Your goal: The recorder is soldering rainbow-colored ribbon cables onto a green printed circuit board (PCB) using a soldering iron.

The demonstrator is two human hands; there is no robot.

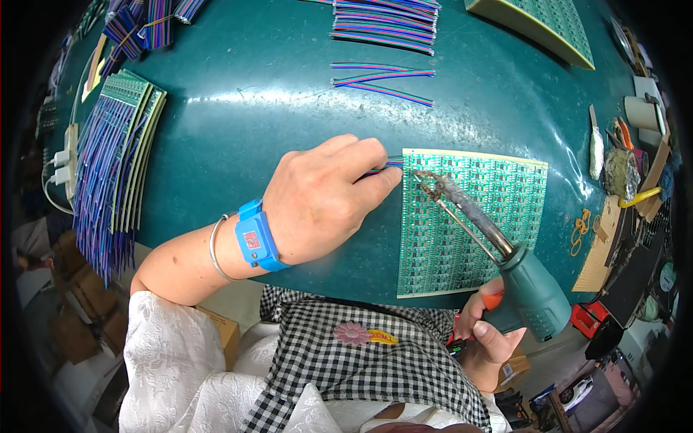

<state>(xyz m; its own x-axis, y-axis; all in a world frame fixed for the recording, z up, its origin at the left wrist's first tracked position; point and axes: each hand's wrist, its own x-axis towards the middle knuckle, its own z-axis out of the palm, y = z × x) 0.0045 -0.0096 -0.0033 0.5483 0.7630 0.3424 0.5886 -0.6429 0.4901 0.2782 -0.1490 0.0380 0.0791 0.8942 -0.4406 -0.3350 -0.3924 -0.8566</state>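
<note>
A green circuit board panel [469,238], covered in rows of small parts, lies flat on the table in front of me. Pinched in my left hand [325,191] is a multicolour ribbon wire [393,162], its end meeting the panel's upper left edge. My right hand [487,335] is wrapped round the grip of a green soldering gun [534,292] with an orange trigger. The gun's metal barrel slants up and left, and its tip is over the panel's top left corner, close to the wire end. A thin feed tube runs beneath the barrel. A blue wrist strap circles my left wrist.
Loose ribbon wires [382,83] and a larger row of them [386,25] lie at the far middle. Boards with wires attached [119,166] are stacked at left, wire bundles [148,29] behind. More panels [541,25] stand far right; rubber bands [580,231] and tools lie at right.
</note>
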